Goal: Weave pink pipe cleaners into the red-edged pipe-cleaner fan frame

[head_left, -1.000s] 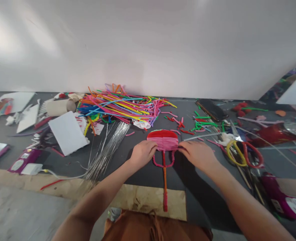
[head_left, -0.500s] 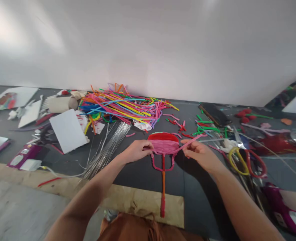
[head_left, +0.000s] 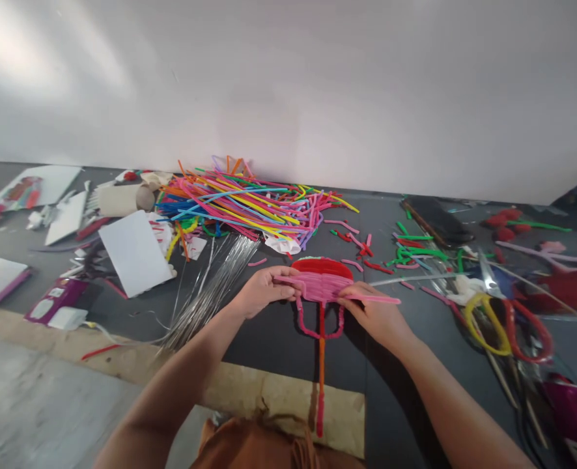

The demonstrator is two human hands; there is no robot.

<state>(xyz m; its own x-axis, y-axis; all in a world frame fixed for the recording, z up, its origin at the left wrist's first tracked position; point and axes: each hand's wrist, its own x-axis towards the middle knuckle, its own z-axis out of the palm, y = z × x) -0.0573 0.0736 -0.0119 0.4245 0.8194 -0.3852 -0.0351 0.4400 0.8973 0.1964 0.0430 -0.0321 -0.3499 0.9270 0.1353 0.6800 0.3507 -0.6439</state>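
From here I see a red-and-pink fuzzy piece (head_left: 323, 286) just below the frame's middle; the left hand (head_left: 262, 291) pinches by its left edge, seemingly to steady it, while the right hand (head_left: 379, 317) pinches a pink strip (head_left: 385, 299) opposite, perhaps for control, with scissors (head_left: 487, 331) handy at lower right

No lettering, brand or number can be read. The purple rectangular cardboard box (head_left: 65, 294) near the left part of the dark grey table's (head_left: 264, 335) front edge bears pale printed patches, too small and blurred to make out. The purple glossy box (head_left: 564, 410) toward the front right corner shows a pale patch, likewise illegible.
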